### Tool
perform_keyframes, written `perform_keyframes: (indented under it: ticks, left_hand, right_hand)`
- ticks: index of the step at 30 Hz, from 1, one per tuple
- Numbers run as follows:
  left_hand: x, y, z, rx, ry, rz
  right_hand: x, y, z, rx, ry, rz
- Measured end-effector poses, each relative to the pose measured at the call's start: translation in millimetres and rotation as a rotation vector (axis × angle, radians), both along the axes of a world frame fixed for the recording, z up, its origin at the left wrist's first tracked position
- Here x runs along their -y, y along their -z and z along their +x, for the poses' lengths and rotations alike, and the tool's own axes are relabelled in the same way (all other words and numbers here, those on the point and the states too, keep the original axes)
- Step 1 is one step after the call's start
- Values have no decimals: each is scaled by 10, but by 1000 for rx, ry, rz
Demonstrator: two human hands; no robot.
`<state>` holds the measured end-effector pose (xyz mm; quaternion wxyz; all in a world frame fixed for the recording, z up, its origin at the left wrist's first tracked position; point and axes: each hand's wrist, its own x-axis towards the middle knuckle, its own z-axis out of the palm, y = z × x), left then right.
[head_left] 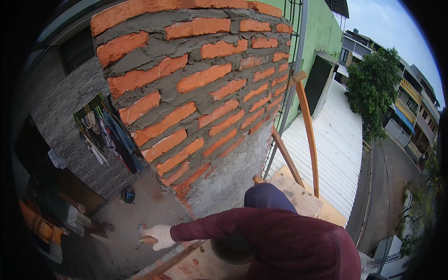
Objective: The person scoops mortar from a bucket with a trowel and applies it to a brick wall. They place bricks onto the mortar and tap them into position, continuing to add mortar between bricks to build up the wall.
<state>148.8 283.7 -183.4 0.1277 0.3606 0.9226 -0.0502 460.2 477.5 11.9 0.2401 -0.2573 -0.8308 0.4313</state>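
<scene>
Head view: saw the right hand reaching leftward from a maroon sleeve, closed around the wooden handle of a trowel, held out over a grey floor, to the left of the lower end of a brick wall. Found that wall filling the upper middle and blocking much of the space behind, with grey mortar thick between the orange bricks. Noted a blue-clad knee by the wall's foot, with a board just beside it. Saw a curved wooden bar and a straight wooden strut rising to the right, across part of a white corrugated roof; farther off, a green tree and a street. To the left, noticed hanging laundry, a round black thing on the floor, and another person in deep shade, hard to make out above the legs. Caught the trowel's blade only as a blurred, pale-edged streak. Could not name a dark rounded thing, partly covered by the sleeve. Lost the outermost edges to the black rim. Could not tell the state of the left hand, out of view.
</scene>
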Motion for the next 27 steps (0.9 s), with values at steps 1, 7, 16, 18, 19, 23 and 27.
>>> perform_keyframes:
  ticks: [1,7,16,18,19,23,27]
  left_hand:
    - [15,4,-9,-21,21,-32]
    - [407,-161,135,66,166,-77]
    - [556,-390,-608,1193,-193,251]
    - [739,-340,-670,1062,-266,369]
    - [799,-324,-720,989,-296,421]
    - [822,-542,-457,445,-5,390]
    - [875,-460,-521,320,68,346]
  right_hand:
    - [7,-61,67,2,-1,-11]
    - [-11,-263,299,127,25,10]
    - [218,-177,-3,238,-137,-113]
    - [292,-26,-223,358,-193,-67]
    - [355,105,-353,363,-219,-70]
    - [525,631,-756,316,-241,-23]
    - [489,837,-1164,352,-282,68]
